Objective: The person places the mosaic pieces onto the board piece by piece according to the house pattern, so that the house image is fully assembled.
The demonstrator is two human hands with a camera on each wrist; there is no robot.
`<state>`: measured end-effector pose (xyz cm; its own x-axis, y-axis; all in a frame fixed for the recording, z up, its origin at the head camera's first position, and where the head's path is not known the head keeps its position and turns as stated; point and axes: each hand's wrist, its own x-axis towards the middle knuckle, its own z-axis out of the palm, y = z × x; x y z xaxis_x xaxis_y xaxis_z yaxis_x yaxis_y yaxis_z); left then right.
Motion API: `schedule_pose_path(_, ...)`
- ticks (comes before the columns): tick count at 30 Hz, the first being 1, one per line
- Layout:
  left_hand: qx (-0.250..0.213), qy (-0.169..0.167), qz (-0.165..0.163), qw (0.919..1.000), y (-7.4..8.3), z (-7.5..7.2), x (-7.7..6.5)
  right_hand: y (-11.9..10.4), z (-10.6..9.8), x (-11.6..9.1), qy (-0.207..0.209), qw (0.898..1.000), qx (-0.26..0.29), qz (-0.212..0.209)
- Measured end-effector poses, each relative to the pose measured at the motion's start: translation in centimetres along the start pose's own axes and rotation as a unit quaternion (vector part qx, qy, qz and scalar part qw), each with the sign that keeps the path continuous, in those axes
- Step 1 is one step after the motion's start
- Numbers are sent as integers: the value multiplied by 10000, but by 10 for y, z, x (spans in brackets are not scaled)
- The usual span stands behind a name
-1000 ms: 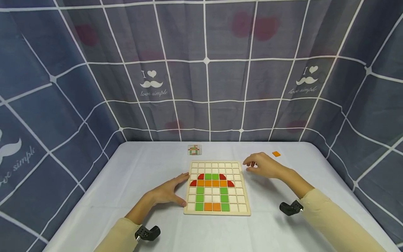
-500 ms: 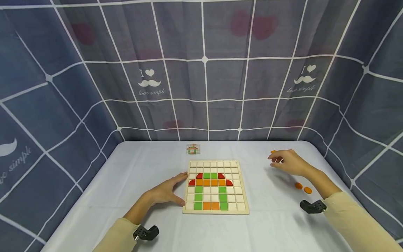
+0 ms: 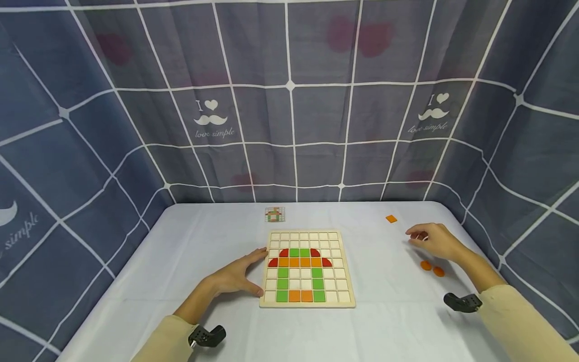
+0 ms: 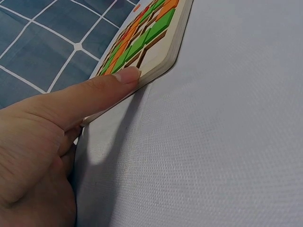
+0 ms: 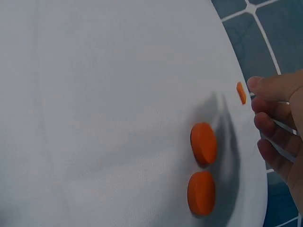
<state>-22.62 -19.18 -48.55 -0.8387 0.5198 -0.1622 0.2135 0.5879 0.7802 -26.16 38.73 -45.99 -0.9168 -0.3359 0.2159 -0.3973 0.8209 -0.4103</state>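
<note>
My left hand (image 3: 236, 275) lies along the left edge of a wooden grid board (image 3: 345, 269), fingers spread. Its thumb (image 4: 106, 90) touches the board near the front corner. Green tiles (image 3: 282, 284), orange tiles (image 3: 300, 296) and red curved tiles (image 3: 273, 262) fill some of the board's squares. To the right, my right hand (image 3: 436, 241) hovers over the table with fingers loosely bent and nothing between them. Two round orange pieces (image 5: 204, 144) lie close by it. Beyond the fingertips is an orange square tile (image 3: 391, 218).
A small pattern card (image 3: 274, 214) lies on the white-covered table (image 3: 217, 229) behind the board. Dark grid-patterned curtains (image 3: 267, 115) enclose the back and sides of the table.
My right hand has moved right, away from the board, exposing the two round orange pieces. It passed close by the orange square tile. The left hand stays at the board's edge.
</note>
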Motion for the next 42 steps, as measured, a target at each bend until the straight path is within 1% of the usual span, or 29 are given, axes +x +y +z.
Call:
schedule_pose_path(4,44,34,-10,10000,-1,-1,-1,8,8,10,-51,9992,114,387)
schedule_pose_path(7,35,39,2,10000,-2,-1,0,12,13,19,-62,9981,185,591)
schedule_pose_path(12,40,-52,49,10000,-2,2,3,19,17,29,143,9963,190,831)
schedule_pose_path(17,53,-7,49,10000,-1,1,2,26,23,42,208,9914,284,1257)
schedule_pose_path(20,89,9,50,9999,0,-1,2,27,27,51,343,9883,292,1457)
schedule_pose_path(25,112,26,42,9999,0,-1,2,21,34,61,621,9844,130,1639)
schedule_pose_path(29,39,-2,31,10000,-1,-1,2,16,39,66,667,9817,115,1778)
schedule_pose_path(31,11,-4,32,10000,-1,0,2,14,41,67,627,9814,145,1808)
schedule_pose_path(33,-2,-4,37,10000,-2,0,2,15,41,68,570,9829,153,1743)
schedule_pose_path(42,50,36,12,10000,-4,1,1,21,43,68,309,9925,33,1179)
